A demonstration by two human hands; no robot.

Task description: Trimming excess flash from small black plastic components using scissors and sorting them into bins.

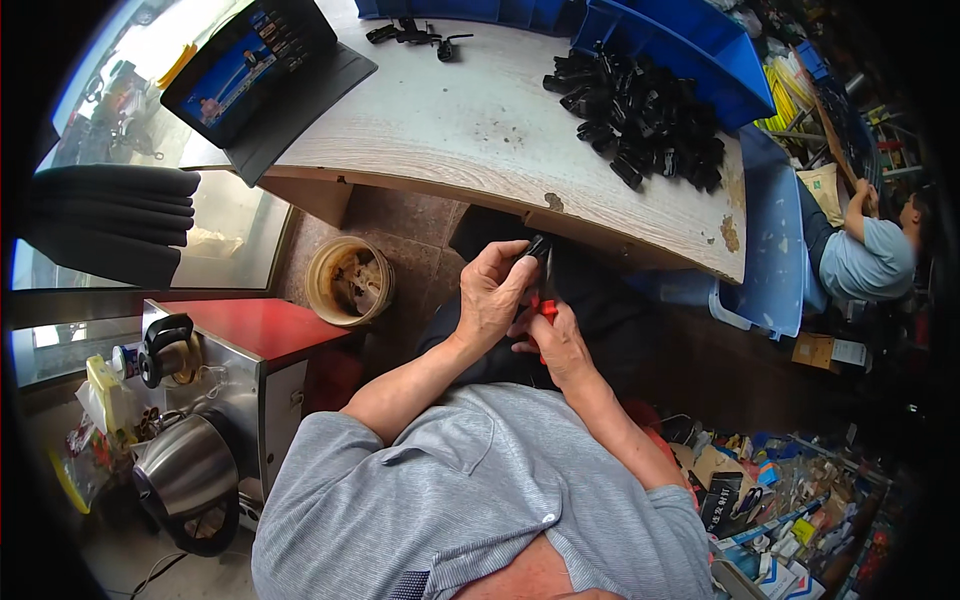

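Over my lap, just off the table's front edge, both my hands work close together. My left hand [490, 297] pinches a small black part [539, 245] between thumb and fingers. Red-handled pliers [546, 309] are gripped in my right hand [562, 347], their narrow metal jaws pointing up at the black part. Whether the jaws touch it is hard to make out. A heap of similar black plastic parts [640, 120] lies on the right of the table [440, 130], and a few more black pieces [415, 36] lie at its far side.
Blue bins [690, 65] stand behind the heap, and a large blue tub [770, 230] is right of the table. A tablet [245, 75] leans at far left. Below stand a bucket [312, 280], red-topped cabinet [260, 328] and kettle [190, 465]. Another person [870, 255] sits at right.
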